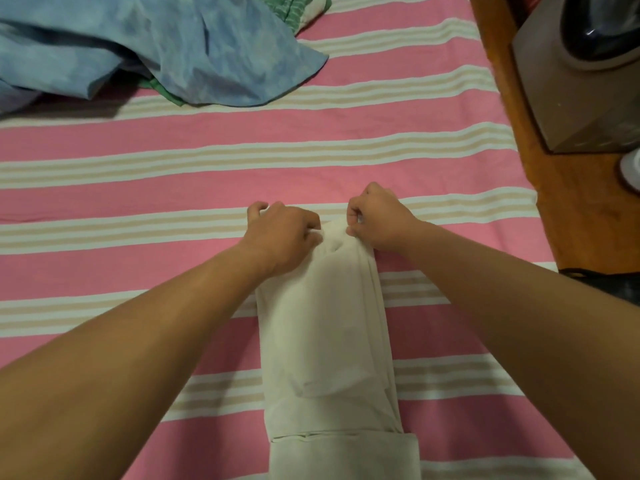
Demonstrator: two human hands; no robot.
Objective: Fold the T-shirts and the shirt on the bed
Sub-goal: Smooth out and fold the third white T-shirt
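Observation:
A cream white T-shirt (329, 341) lies folded into a long narrow strip on the pink striped bed (173, 188), running from the near edge toward the middle. My left hand (280, 233) grips the strip's far end on its left corner. My right hand (377, 216) pinches the same far end on its right corner, fingers curled into the cloth. A crumpled blue garment (166, 46) sits at the far left of the bed. A green patterned garment (294, 12) peeks out from under and behind it.
A wooden bed frame or floor edge (568, 202) runs along the right. A grey box-like object (581, 81) with a dark rounded thing on top stands there. A dark item (613, 282) lies by my right forearm.

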